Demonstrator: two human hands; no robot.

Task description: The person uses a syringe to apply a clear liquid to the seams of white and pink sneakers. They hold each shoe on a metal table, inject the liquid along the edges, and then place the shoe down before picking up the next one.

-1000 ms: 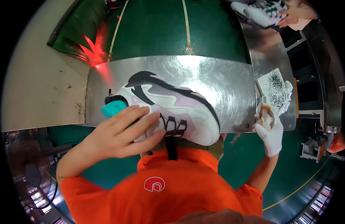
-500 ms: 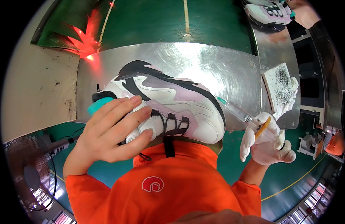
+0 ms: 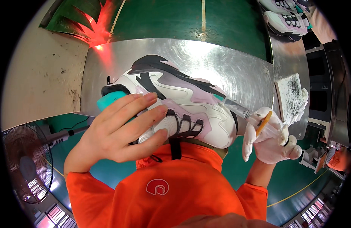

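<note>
A white, pink and black sneaker (image 3: 171, 100) with a teal insert in its heel opening is held up in front of my chest. My bare left hand (image 3: 122, 127) grips it at the heel and laced side. My right hand (image 3: 272, 138), in a white glove, holds a clear syringe-like applicator (image 3: 240, 111) whose tip points at the sneaker's toe end. A small orange-brown piece (image 3: 263, 122) also sits between the gloved fingers.
A shiny metal work surface (image 3: 228, 64) lies behind the sneaker, with a stained white cloth pad (image 3: 293, 95) at its right. More sneakers (image 3: 285, 19) rest on the green belt at top right. A fan (image 3: 25, 163) stands at lower left.
The sneaker has come closer and turned slightly. My right hand moved from the stained pad to the sneaker's toe, now holding the applicator against it.
</note>
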